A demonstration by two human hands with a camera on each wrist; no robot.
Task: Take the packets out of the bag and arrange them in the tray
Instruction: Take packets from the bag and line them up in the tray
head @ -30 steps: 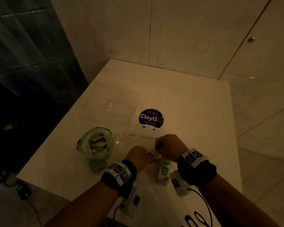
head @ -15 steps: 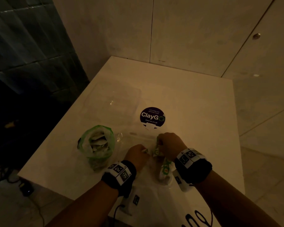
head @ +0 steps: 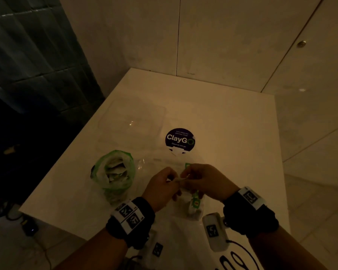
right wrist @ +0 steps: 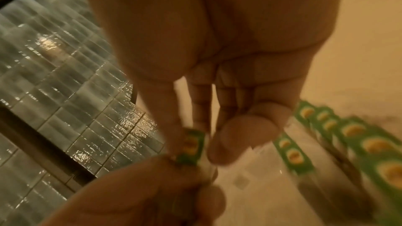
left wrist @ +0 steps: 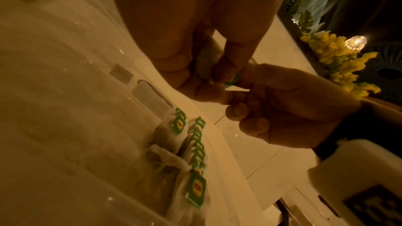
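A green plastic bag (head: 113,170) stands open at the table's left with several pale packets inside. Both hands meet just right of it over a clear tray (head: 164,161). My left hand (head: 173,180) and right hand (head: 184,175) pinch one tea packet (head: 180,179) between them. In the right wrist view its green tag (right wrist: 192,145) sits between thumb and fingers, with the left hand (right wrist: 141,195) below. A row of green-tagged packets (left wrist: 195,143) stands on edge in the tray (left wrist: 87,92), also blurred in the right wrist view (right wrist: 348,135).
A second clear container (head: 133,121) lies farther back on the white table (head: 232,123). A round dark ClayGo sticker (head: 180,140) is beside it. The table's near edge runs below the bag; walls close the far side.
Both hands have stayed together on the packet over the tray, shifting only slightly. The bag and the trays have not moved.
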